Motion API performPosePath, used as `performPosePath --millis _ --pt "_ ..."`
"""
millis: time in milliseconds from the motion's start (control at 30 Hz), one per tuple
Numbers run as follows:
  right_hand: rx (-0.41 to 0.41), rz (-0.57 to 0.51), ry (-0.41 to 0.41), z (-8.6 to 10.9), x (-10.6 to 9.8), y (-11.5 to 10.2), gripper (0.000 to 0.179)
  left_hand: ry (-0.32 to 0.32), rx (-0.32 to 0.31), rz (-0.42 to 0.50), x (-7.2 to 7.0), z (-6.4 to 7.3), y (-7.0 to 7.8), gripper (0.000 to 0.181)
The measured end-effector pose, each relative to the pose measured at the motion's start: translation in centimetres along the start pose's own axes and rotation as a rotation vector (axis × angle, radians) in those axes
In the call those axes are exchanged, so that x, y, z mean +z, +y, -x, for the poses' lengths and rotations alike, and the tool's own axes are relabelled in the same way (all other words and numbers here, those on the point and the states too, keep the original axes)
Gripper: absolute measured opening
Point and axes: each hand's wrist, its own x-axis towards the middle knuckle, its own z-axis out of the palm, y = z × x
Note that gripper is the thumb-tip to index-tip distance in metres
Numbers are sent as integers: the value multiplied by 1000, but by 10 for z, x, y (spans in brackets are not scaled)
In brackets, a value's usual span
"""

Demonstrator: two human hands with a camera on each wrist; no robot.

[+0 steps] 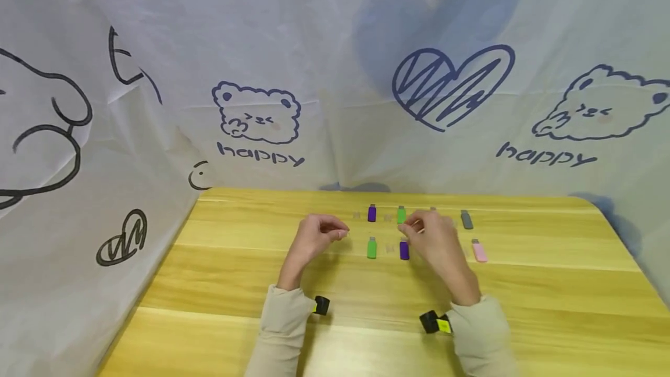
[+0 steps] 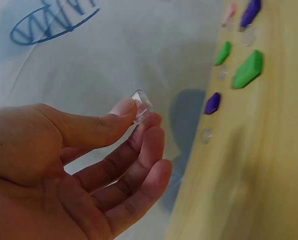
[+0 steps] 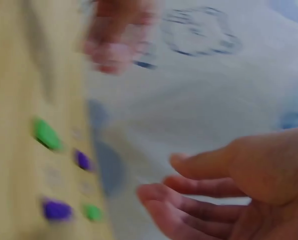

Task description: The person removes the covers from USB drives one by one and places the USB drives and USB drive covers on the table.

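Between thumb and index finger, my left hand (image 1: 318, 236) pinches a small clear plastic cap (image 2: 143, 107), held above the table to the left of the rows. My right hand (image 1: 435, 238) hovers over the rows of USB sticks; in the right wrist view its thumb and fingers are apart with nothing between them. Near it lie a green USB stick (image 1: 401, 214) behind and a purple USB stick (image 1: 404, 251) in front. Closer to my left hand are another green USB stick (image 1: 371, 248) and another purple USB stick (image 1: 371, 213). My right hand partly hides other pieces.
At the right end of the rows lie a grey USB stick (image 1: 467, 219) and a pink USB stick (image 1: 479, 251). Clear caps, such as this cap (image 1: 389, 248), sit between the sticks. A printed white cloth (image 1: 335, 74) hangs behind the wooden table (image 1: 366, 319).
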Motion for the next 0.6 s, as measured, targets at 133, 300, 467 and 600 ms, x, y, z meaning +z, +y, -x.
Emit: performPosePath --millis 133,300,467,600 --pt "7 -40 -68 19 -48 17 22 -45 0 -78 7 -8 -7 7" --pt "43 -82 -58 34 -76 46 29 -103 23 -199 11 -19 -11 7" --pt "51 -92 -11 37 -81 66 30 -132 13 -304 4 -22 -16 7" --pt "56 -102 6 37 -85 74 33 -120 -28 -312 -1 -19 -24 8"
